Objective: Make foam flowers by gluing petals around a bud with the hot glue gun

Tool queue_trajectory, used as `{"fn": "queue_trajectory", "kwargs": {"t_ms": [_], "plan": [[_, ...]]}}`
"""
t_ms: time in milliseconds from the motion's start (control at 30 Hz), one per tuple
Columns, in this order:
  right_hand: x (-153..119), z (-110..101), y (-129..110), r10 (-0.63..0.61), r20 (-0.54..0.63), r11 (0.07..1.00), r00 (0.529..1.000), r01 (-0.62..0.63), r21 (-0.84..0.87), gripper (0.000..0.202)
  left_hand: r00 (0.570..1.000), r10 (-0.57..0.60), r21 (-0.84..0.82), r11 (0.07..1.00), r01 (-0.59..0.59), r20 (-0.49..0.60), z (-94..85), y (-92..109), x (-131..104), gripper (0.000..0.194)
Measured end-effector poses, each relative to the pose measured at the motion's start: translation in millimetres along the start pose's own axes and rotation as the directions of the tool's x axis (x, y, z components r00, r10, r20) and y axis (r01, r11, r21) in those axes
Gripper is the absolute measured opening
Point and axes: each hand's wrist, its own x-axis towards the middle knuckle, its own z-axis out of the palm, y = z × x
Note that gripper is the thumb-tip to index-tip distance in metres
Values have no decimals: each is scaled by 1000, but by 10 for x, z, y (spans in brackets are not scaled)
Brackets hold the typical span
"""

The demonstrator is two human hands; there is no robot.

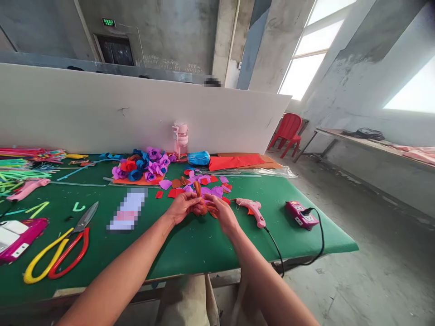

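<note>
My left hand (183, 207) is closed around a brown-orange crepe-paper flower (198, 188), its strip sticking up above the fingers. Close on the other side, my right hand (220, 210) has its fingers bent over an orange paper petal (213, 211) at the flower's edge; the fingertips partly hide it. Beyond both hands lie loose purple, red and brown paper petals (165, 184). A pink glue gun (249, 207) rests to the right of my right hand, its nozzle towards the petals.
Finished paper flowers (136, 167) are heaped at the back left. Open scissors (73, 240) and a phone-like blurred item (128, 209) lie left. A pink bottle (181, 138), blue pouch (199, 158) and red paper (234, 162) line the white partition. A power strip (302, 214) sits right, corded over the edge.
</note>
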Motion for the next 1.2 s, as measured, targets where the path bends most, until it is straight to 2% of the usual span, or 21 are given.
{"fn": "queue_trajectory", "kwargs": {"t_ms": [133, 267, 500, 733, 1200], "plan": [[39, 94, 108, -38, 38, 995, 999, 34, 97, 44, 999, -19, 8, 1000, 19, 29, 12, -16, -1, 24], [34, 131, 155, -87, 4, 993, 996, 86, 83, 43, 999, -24, 1, 1000, 24, 47, 12, -22, -1, 24], [-72, 155, 160, -260, -5, 962, 966, 258, -90, 41, 1000, -13, -40, 999, 14, 21, 8, -24, 3, 24], [-166, 197, 177, -432, 9, 865, 902, 417, -279, 39, 1000, 5, -49, 999, -5, 16, -23, -67, 35, 28], [-283, 271, 141, -509, 36, 729, 860, 454, -512, 39, 1000, 6, -21, 1000, -5, 14, -34, -89, 43, 33]]}}
